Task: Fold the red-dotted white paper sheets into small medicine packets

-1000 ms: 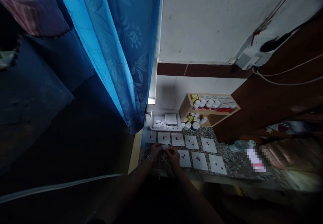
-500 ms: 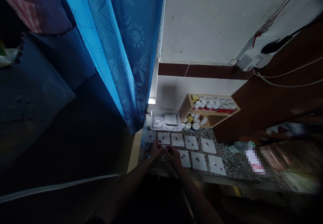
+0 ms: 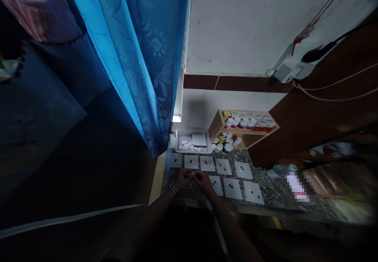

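Left hand (image 3: 182, 178) lowered and closer to right hand (image 3: 203, 180) than half a second ago, speckled counter (image 3: 271, 191) at lower right, forearms (image 3: 161, 207) slanting up from bottom centre, pill-dotted paper squares (image 3: 246, 173) beyond, fingertips pinched on small pale paper (image 3: 192, 174), lower centre.

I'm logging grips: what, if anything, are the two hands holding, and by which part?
The left hand and right hand seem to pinch a small pale piece by its opposite sides; its exact shape is unclear.
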A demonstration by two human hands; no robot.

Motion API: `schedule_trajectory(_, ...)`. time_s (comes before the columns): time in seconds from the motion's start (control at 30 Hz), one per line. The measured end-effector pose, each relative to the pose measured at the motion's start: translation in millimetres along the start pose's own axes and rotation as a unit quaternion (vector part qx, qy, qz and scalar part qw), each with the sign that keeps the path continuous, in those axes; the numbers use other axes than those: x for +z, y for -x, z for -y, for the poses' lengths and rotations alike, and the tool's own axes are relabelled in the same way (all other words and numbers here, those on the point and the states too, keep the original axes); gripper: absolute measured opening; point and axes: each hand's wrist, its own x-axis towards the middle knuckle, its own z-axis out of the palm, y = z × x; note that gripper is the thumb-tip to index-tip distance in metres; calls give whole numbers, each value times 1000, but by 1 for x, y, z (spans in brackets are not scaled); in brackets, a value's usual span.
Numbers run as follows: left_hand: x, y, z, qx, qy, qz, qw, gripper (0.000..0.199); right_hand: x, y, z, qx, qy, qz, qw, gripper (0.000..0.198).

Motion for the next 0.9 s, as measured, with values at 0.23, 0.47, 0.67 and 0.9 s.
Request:
schedule_trajectory(0.23,-8,-2,3,59,-146,29,987,8,2,5,6,-35,36,-24,998,9)
schedule_trajectory(0.47,-5,-8,10,44,-135,34,989,10,3,5,8,-27,41,-38,998,16)
schedule_trajectory(0.67,-1,-10,9,28,-107,45,993,11,-4,10,15,-59,94,-30,993,16)
schedule_trajectory(0.9,-4,-19,7,2,-126,84,988,8,-14,20,20,-91,149,-5,985,24)
